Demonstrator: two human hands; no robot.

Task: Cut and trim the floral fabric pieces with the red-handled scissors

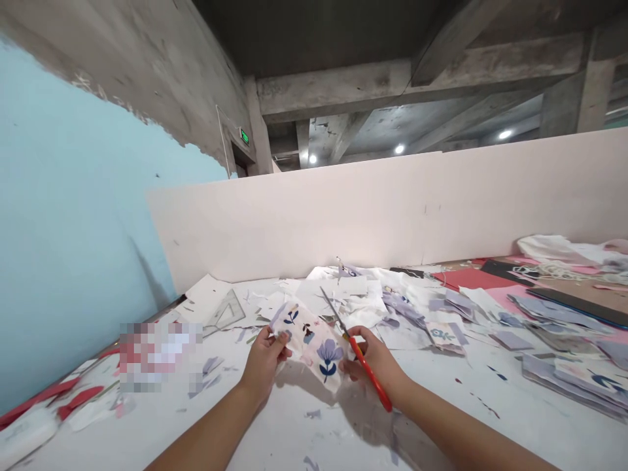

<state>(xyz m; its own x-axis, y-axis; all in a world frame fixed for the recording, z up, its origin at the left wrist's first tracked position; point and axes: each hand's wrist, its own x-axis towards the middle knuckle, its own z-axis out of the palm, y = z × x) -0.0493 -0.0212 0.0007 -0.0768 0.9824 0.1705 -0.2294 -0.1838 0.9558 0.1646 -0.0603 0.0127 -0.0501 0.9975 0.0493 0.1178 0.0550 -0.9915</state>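
Note:
My left hand point(265, 358) pinches the left edge of a white fabric piece point(309, 340) printed with blue and purple flowers, holding it up over the table. My right hand point(375, 363) grips red-handled scissors point(350, 343); their metal blades point up and away, lying against the right side of the fabric. Both hands are closed on what they hold.
The white table point(294, 432) is strewn with paper and fabric scraps. A clear set square point(226, 313) lies at back left. Stacks of purple and floral cut pieces point(564, 333) cover the right side. A pale board point(392, 209) walls the table's far edge. Red items point(59, 399) lie at left.

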